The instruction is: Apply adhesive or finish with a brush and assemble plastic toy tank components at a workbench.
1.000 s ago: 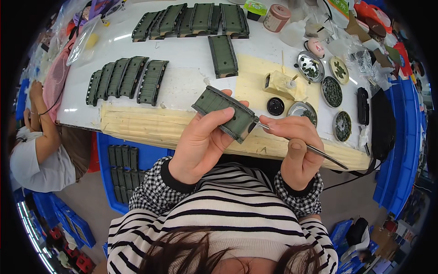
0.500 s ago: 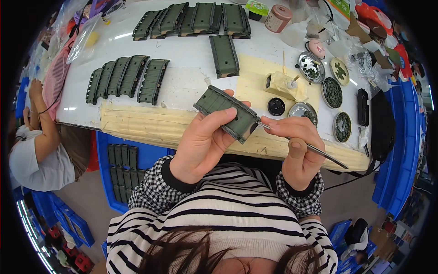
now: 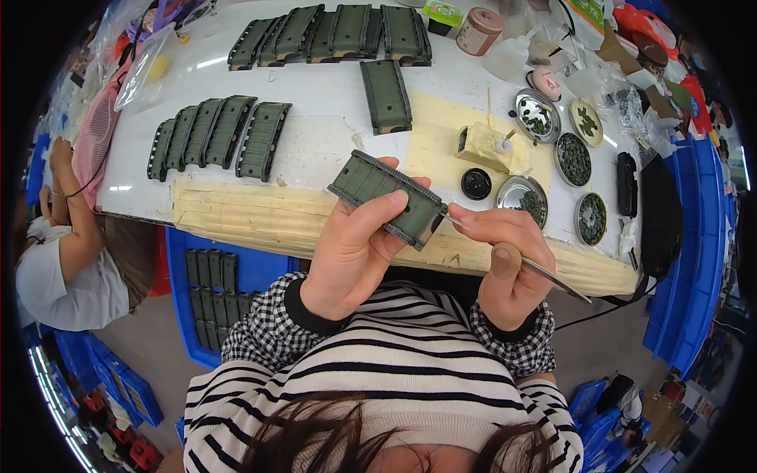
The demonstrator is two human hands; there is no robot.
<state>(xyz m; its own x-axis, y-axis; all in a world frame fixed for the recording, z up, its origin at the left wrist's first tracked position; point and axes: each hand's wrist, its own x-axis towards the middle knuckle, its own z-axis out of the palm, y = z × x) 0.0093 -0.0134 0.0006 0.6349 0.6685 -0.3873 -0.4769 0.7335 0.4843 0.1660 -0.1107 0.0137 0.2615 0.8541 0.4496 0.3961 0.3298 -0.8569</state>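
Observation:
My left hand (image 3: 352,254) grips a dark green toy panel (image 3: 380,193) with dark ribbed long edges and a camouflage-patterned end, thumb on top, fingers mostly hidden underneath. Between the fingers of my right hand (image 3: 514,256) is a slim metal tool (image 3: 558,281), slanting back past the palm. Its tip meets, or comes very close to, the panel's right-hand corner; whether it touches cannot be made out. Past the held panel, a similar single panel (image 3: 386,96) lies on the white table. A small tape-wrapped bottle holder (image 3: 482,150) stands beyond my right hand, beside a round black lid (image 3: 476,184).
Several green panels lie in a far row (image 3: 347,33) and a left group (image 3: 213,134). Round dishes (image 3: 573,159) of small green pieces stand right. A blue crate (image 3: 189,303) with panels sits lower left. Another person's arm (image 3: 75,209) is at far left.
The held panel and both hands have shifted slightly left and a little down. The metal tool's rear end has moved left and lower. Both grips look the same.

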